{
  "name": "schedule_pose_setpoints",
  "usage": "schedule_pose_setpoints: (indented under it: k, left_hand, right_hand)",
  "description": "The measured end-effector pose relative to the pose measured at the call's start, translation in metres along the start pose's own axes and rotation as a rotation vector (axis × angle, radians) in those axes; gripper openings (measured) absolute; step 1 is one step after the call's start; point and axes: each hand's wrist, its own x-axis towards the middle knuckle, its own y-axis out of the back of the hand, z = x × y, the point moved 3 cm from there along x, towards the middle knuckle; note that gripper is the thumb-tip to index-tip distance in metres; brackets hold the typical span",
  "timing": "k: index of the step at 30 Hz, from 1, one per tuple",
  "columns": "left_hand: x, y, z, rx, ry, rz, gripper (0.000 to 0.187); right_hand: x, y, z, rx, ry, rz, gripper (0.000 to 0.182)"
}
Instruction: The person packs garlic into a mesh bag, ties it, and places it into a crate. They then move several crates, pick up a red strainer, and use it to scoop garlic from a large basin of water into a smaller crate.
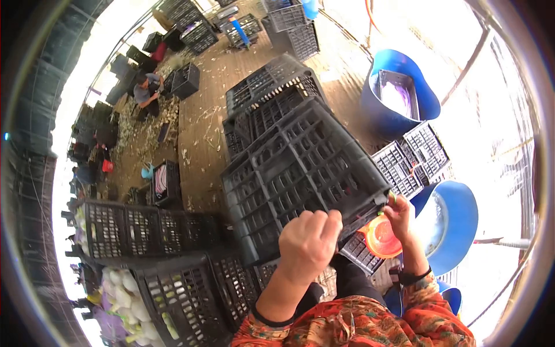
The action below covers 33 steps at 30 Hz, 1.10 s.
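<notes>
A large black plastic crate point(300, 168) with slotted sides stands tilted before me, on or against other black crates. My left hand point(309, 243) is closed in a fist at its near edge, knuckles up, and seems to grip the rim; the fingertips are hidden. At the crate's right corner my right hand point(399, 217) is closed, thumb and fingers together on the corner, with a small green bit showing there. Just below that hand sits an orange-red basin point(383, 237).
Blue tubs point(457, 220) stand to the right, and another blue tub point(430, 95) farther back holds a crate. Black crates point(173, 295) and white vegetables point(124, 295) fill the lower left. A seated person point(147, 92) works among scraps on the floor.
</notes>
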Motion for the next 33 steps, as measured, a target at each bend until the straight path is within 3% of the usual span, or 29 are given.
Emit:
schedule_pose_setpoints:
  k: [2,3,6,10,12,14,18,21,23,26,27,30,31,32,33]
  left_hand:
    - [-0.01,0.031,0.011,0.054,-0.052,0.045,0.028]
    - [-0.011,0.046,0.013,0.122,-0.097,0.09,0.007]
    - [-0.022,0.097,0.033,0.043,-0.138,-0.005,0.018]
    - [-0.071,0.163,0.072,0.03,-0.155,0.089,0.016]
    - [-0.105,0.186,0.091,-0.099,-0.223,-0.128,0.016]
    - [-0.141,0.198,0.11,-0.128,-0.245,-0.002,0.012]
    - [-0.221,0.24,0.135,-0.156,-0.276,0.083,0.014]
    - [-0.267,0.264,0.147,-0.183,-0.217,-0.013,0.013]
    - [-0.283,0.273,0.155,-0.277,-0.169,-0.22,0.012]
    - [-0.311,0.277,0.17,-0.226,-0.146,-0.25,0.011]
    - [-0.315,0.285,0.172,-0.286,-0.126,-0.277,0.012]
    - [-0.353,0.281,0.181,-0.223,-0.079,-0.272,0.015]
    - [-0.371,0.275,0.187,-0.242,-0.12,-0.096,0.018]
    - [-0.392,0.269,0.192,-0.245,-0.14,-0.108,0.018]
    - [-0.411,0.266,0.196,-0.279,-0.122,-0.097,0.018]
  right_hand:
    - [-0.018,0.003,-0.015,-0.1,0.034,-0.057,0.029]
    - [-0.028,0.002,-0.022,-0.052,0.107,-0.01,0.027]
    - [-0.056,0.015,-0.039,0.047,0.237,-0.054,0.025]
    - [-0.108,0.055,-0.112,0.054,0.357,-0.232,0.031]
    - [-0.139,0.057,-0.137,-0.016,0.402,-0.29,0.032]
    - [-0.174,0.059,-0.149,-0.106,0.423,-0.324,0.033]
    - [-0.271,0.063,-0.147,-0.274,0.411,-0.362,0.035]
    - [-0.346,0.06,-0.138,-0.345,0.361,-0.373,0.037]
    - [-0.393,0.068,-0.126,-0.389,0.319,-0.37,0.038]
    - [-0.444,0.071,-0.113,-0.426,0.272,-0.361,0.039]
    - [-0.456,0.073,-0.11,-0.391,0.145,-0.4,0.038]
    - [-0.479,0.067,-0.098,-0.34,0.037,-0.443,0.031]
    - [-0.484,0.064,-0.089,-0.407,0.16,-0.6,0.028]
    - [-0.492,0.062,-0.072,-0.474,0.284,-0.756,0.026]
    - [-0.497,0.061,-0.032,-0.505,0.162,-0.841,0.023]
